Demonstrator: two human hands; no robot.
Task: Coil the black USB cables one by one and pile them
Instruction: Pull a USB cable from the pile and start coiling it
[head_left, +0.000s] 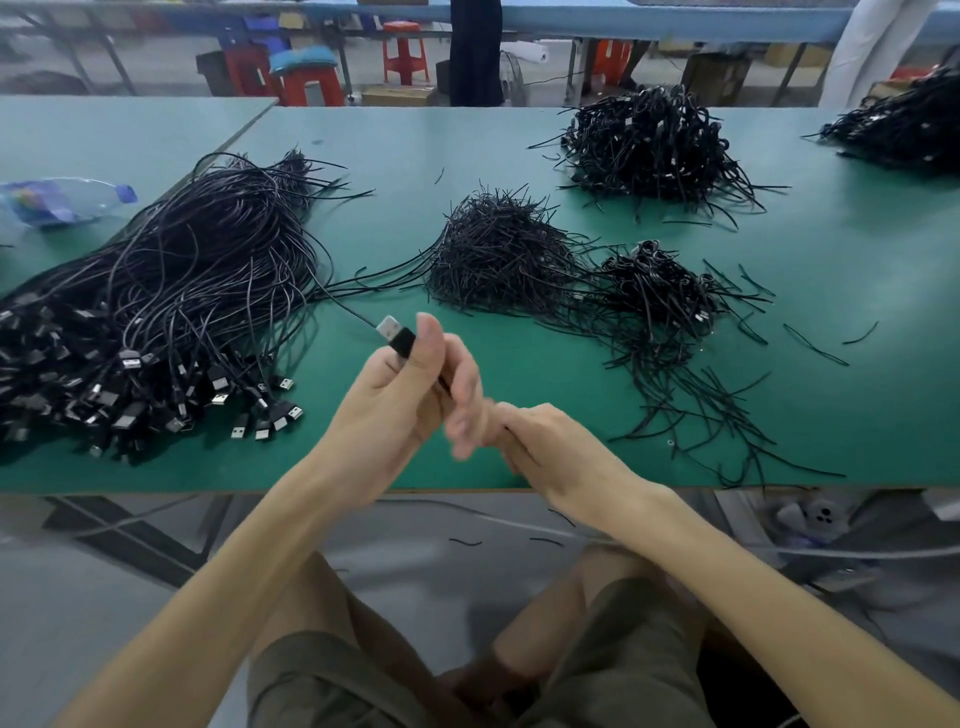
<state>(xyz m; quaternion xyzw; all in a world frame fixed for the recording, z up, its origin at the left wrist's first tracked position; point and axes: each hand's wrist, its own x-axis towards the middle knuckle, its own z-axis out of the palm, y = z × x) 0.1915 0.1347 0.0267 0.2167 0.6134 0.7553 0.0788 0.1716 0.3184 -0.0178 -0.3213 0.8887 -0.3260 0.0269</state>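
Table (519, 353) edge, seated person, both hands raised at centre. One cable (404, 344) is held off the table: its black plug housing is pinched between thumb and curled fingers of the left hand (400, 395), with the metal plug (390, 329) pointing to 10 o'clock. The right hand (540, 441) is met at 4 o'clock of the left, touching its fingers; its fingers are blurred, so whether cord is gripped cannot be told. Most of the cord is hidden behind the hands. The uncoiled stock (171, 270) is heaped at 9 o'clock, plugs toward the table edge; a heap of short ties (498, 249) lies at 12 o'clock, and a small coiled pile (660, 280) at 2 o'clock. The cable is judged light, thin and limp, with some spring, so loops will likely open if released. The rigid housing is the surest hold; the cord is best pinched just below it and fed round the fingers. Snagging in the stock is likely.
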